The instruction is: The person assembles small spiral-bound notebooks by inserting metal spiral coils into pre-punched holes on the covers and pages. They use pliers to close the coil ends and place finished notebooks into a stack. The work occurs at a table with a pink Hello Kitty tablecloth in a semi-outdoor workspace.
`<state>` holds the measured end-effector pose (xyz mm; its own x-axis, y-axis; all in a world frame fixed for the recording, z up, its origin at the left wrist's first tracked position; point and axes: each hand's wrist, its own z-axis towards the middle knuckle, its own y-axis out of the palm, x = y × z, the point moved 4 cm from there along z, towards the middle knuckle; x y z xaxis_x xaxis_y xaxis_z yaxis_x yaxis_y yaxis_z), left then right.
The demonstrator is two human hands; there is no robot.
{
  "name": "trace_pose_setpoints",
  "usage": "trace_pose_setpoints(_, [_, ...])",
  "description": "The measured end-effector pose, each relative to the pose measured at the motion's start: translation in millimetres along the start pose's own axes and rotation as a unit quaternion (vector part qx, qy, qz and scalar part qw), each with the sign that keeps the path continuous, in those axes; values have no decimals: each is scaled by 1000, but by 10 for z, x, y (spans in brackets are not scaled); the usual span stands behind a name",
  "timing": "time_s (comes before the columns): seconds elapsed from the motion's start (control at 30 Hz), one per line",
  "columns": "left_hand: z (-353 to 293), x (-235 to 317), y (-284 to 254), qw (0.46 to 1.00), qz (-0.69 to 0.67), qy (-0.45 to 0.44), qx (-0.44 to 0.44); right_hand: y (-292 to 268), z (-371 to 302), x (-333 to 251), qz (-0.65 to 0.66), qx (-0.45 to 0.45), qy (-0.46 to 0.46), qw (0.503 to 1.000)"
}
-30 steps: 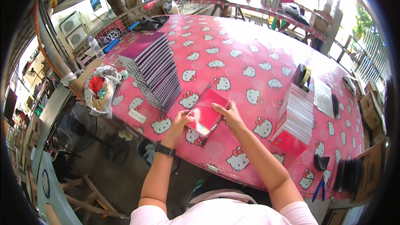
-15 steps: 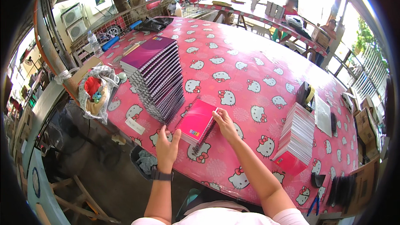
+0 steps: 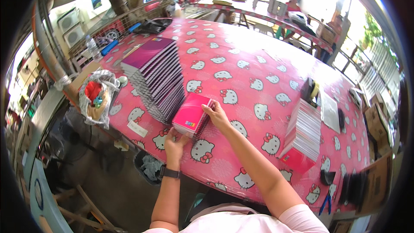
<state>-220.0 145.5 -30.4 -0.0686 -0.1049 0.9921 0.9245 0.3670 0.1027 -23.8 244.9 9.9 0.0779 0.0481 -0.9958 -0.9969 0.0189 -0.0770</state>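
A short pile of pink spiral notebooks (image 3: 192, 108) lies on the table close to the right side of a tall stack of purple-covered spiral notebooks (image 3: 148, 56). My left hand (image 3: 175, 145) grips the near left corner of the pink pile, thumb on the near edge and fingers partly hidden beneath it. At the pile's right edge my right hand (image 3: 217, 115) holds on, its thumb near the top cover. Black coil binding shows along that right side. The tall stack leans a little and is touched by neither hand.
A long row of pink-covered booklets (image 3: 302, 133) lies to the right. Behind it sits a tape dispenser (image 3: 311, 90). Blue-handled pliers (image 3: 326, 203) and black coils (image 3: 352, 193) lie near right. A plastic bag (image 3: 97, 99) and a bottle (image 3: 92, 46) stand left; people sit at a far table.
The pink notebooks have moved left, up against the tall stack, with both hands on them. My left hand has closed on their near corner. The whole view has shifted slightly.
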Motion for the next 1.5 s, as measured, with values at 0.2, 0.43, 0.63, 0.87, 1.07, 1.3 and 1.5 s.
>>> trace_pose_setpoints(0.2, [-341,330,-136,997,41,42,46,-592,-960,-669,-216,-3,-309,926])
trace_pose_setpoints(0.43, [-1174,787,275,964,101,243,31,-2570,-2362,-894,-479,145,-204,841])
trace_pose_setpoints(0.63, [-1650,1070,1198,945,78,290,-128,-3015,-2565,-646,-557,222,-157,785])
trace_pose_setpoints(0.87, [-1921,1112,1938,900,95,315,-284,-3048,-2543,-686,-509,281,-221,783])
trace_pose_setpoints(1.07, [-2029,1118,2518,883,12,203,-422,-2769,-2860,-1069,-418,183,-243,856])
trace_pose_setpoints(1.3, [-2055,385,2411,851,-37,-10,-524,-2635,-3000,-423,-18,238,-89,967])
trace_pose_setpoints(1.5, [-2094,257,2348,841,-46,-70,-534,-3128,-3355,-573,-284,393,-217,847])
